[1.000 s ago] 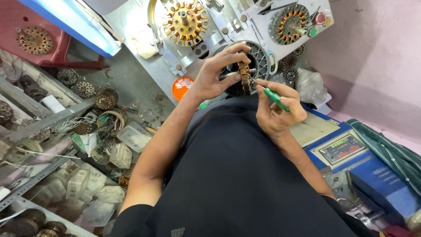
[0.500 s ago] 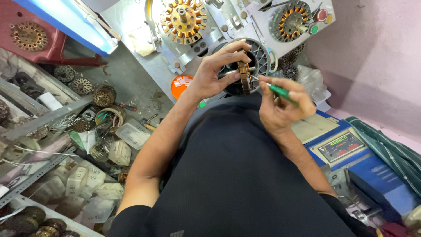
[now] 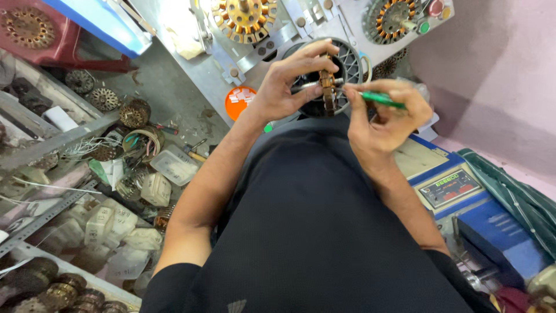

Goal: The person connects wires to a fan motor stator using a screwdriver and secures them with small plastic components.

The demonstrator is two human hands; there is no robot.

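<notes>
The left hand (image 3: 286,87) pinches a round black slotted stator ring with copper-coloured windings (image 3: 327,78) at its near edge, thumb under, fingers curled over the rim, holding it raised over the lap. The right hand (image 3: 385,119) is closed on a slim green-handled tool (image 3: 382,99), its tip pointing into the windings. To work cleanly, the tip should stay in line with the slot while the left hand keeps the ring steady. Beyond stands a grey metal bench (image 3: 214,69) bearing a mounted copper-wound stator (image 3: 244,17); an orange round lid (image 3: 238,101) sits below it.
</notes>
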